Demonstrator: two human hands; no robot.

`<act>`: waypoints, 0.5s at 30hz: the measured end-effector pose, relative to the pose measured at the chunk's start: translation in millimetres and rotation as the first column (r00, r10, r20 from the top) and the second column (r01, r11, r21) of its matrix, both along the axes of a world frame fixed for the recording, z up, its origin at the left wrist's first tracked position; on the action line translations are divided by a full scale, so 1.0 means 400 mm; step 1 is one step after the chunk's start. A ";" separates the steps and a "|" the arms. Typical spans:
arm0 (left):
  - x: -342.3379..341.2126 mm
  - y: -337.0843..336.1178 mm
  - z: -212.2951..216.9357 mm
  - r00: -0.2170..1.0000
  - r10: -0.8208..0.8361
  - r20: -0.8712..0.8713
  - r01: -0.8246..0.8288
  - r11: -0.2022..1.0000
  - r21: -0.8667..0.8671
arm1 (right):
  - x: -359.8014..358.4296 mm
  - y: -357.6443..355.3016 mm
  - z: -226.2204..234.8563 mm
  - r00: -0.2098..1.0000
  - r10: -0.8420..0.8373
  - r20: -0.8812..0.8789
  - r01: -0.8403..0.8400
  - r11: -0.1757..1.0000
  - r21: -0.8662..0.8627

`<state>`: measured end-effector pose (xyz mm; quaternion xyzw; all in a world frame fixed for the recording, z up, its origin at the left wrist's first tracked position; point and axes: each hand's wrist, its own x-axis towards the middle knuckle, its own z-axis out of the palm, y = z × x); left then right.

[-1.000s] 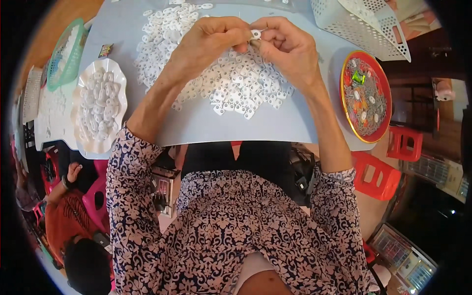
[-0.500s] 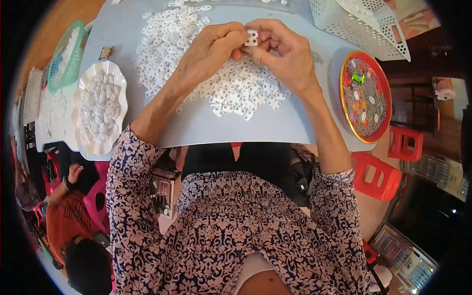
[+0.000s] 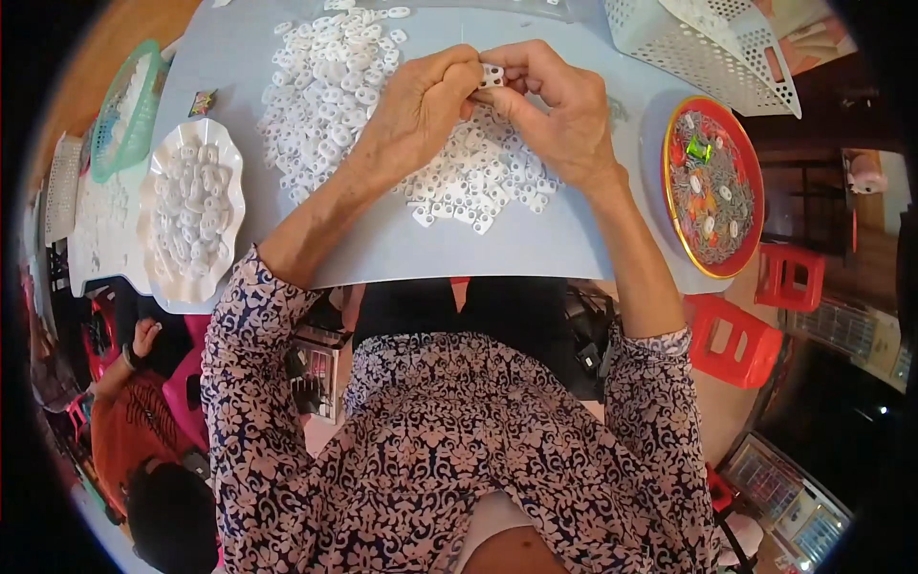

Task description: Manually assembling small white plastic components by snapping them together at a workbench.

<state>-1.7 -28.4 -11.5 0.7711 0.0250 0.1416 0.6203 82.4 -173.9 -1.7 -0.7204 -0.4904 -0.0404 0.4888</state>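
Small white plastic piece [image 3: 491, 75] is pinched between the fingertips of left hand [image 3: 421, 105] and right hand [image 3: 559, 110], above the heap of white pieces [image 3: 382, 115] on the grey mat [image 3: 382, 253]. Bare mat lies toward the near edge. White scalloped dish [image 3: 191, 212] sits left, red round tray [image 3: 712, 187] right, white perforated basket [image 3: 708, 48] at the far right corner.

Pile of parts [image 3: 382, 115] mid-table [image 3: 402, 249] — scalloped dish [image 3: 191, 215] left, round tray [image 3: 712, 187] right.
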 end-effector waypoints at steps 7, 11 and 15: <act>0.000 -0.013 -0.004 1.000 -0.007 0.031 0.008 1.000 -0.022 | -0.005 -0.004 0.005 0.995 0.011 -0.098 -0.015 0.999 -0.043; 0.004 -0.013 -0.006 1.000 -0.010 0.023 0.010 1.000 -0.023 | -0.003 -0.003 0.002 0.997 0.016 -0.076 -0.018 0.999 -0.029; -0.001 -0.015 -0.006 1.000 0.009 -0.001 -0.009 0.999 -0.053 | -0.009 0.000 0.011 0.997 0.009 -0.079 -0.012 0.999 -0.035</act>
